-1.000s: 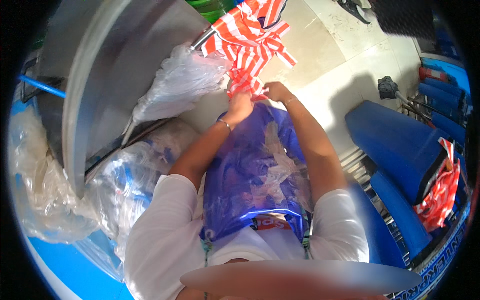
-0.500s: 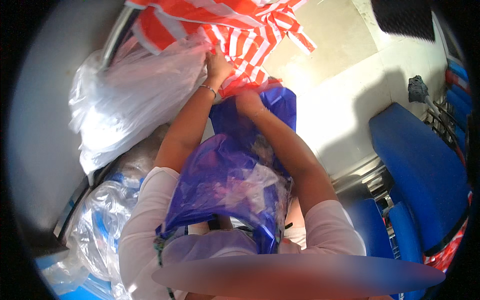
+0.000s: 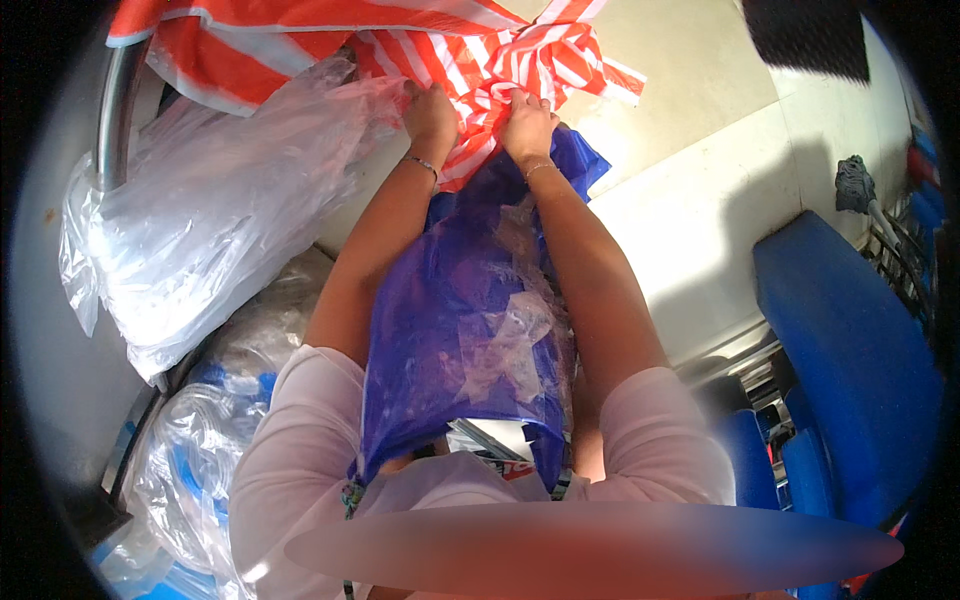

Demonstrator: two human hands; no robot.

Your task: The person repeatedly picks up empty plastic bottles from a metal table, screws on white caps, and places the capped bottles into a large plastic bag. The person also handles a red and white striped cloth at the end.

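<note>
My left hand (image 3: 432,118) is closed on gathered folds of a red-and-white striped plastic bag (image 3: 430,55); its fingertips are partly hidden. Close on its right, my right hand (image 3: 528,128) pinches the same striped plastic, which is bunched between the two hands. Loose striped ends stick out to the far right of my fingers. A translucent blue plastic apron (image 3: 420,300), patched with clear tape, covers my front and reaches forward under my wrists. Beside my left hand, a large clear plastic bag (image 3: 215,220) lies in a crumpled heap.
A curved metal bar (image 3: 115,120) stands at the far left. Below the clear bag are more plastic-wrapped things (image 3: 195,460) with blue parts. To my right are a blue padded panel (image 3: 850,350) and a grey mop-like head (image 3: 855,185). Pale tiles (image 3: 680,240) cover the floor.
My right hand has moved forward from above the blue apron onto the striped plastic. The striped plastic and the clear bag now appear farther left in view.
</note>
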